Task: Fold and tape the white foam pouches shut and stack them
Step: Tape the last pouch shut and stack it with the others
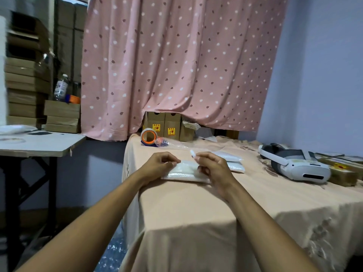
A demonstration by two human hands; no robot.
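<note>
A white foam pouch [184, 172] lies on the peach tablecloth [216, 203] between my hands. My left hand [159, 163] pinches its top left edge with curled fingers. My right hand [213, 166] rests over the pouch's right end and pinches a small white strip [193, 154], which looks like tape, lifted above the pouch. Two more white pouches [233, 162] lie stacked just right of my right hand. An orange tape dispenser [148, 137] stands at the table's far left corner.
A white headset [294, 163] and flat yellow-labelled boxes [341, 169] lie at the right. Cardboard boxes [167, 126] stand under the pink curtain behind the table. A second table [39, 144] stands at the left, with stacked cartons and a bottle [61, 88] behind it.
</note>
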